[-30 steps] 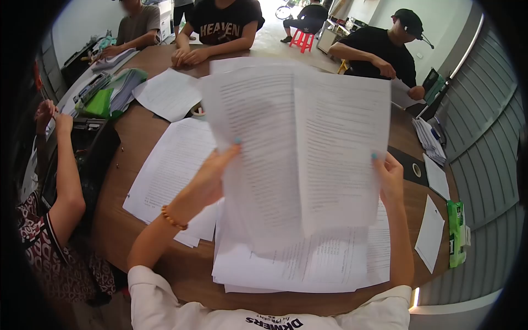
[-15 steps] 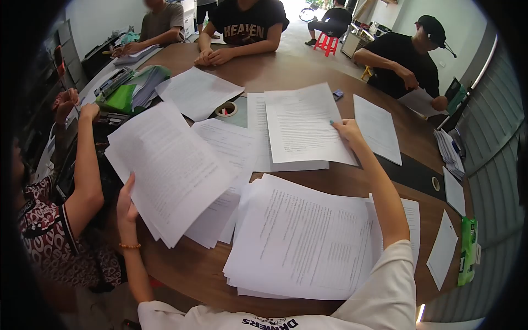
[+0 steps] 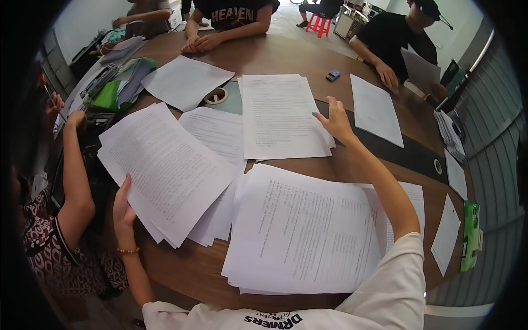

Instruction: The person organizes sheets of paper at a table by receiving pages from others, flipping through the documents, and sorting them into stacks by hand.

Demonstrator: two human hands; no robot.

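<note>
My left hand (image 3: pixel 125 204) grips a few printed sheets (image 3: pixel 165 170) by their lower left edge, thumb on top, tilted above the table's left side. Just off the right edge of a printed paper stack (image 3: pixel 280 118), my right hand (image 3: pixel 334 122) has its fingers apart and holds nothing. Nearest my body lies a large pile of printed papers (image 3: pixel 308 236), partly covered by my right forearm. More printed sheets (image 3: pixel 212 129) lie partly hidden beneath the ones in my left hand.
Around the brown table (image 3: pixel 297 47) sit other people. On it are a tape roll (image 3: pixel 216 96), a small blue object (image 3: pixel 333 75), a green bag with papers (image 3: pixel 118 91), a right-hand paper stack (image 3: pixel 377 110) and a green packet (image 3: pixel 469 236) at the right edge.
My right hand has let go of a printed sheet, which now lies on the middle stack. My left hand still holds its sheets. The view has shifted slightly.
</note>
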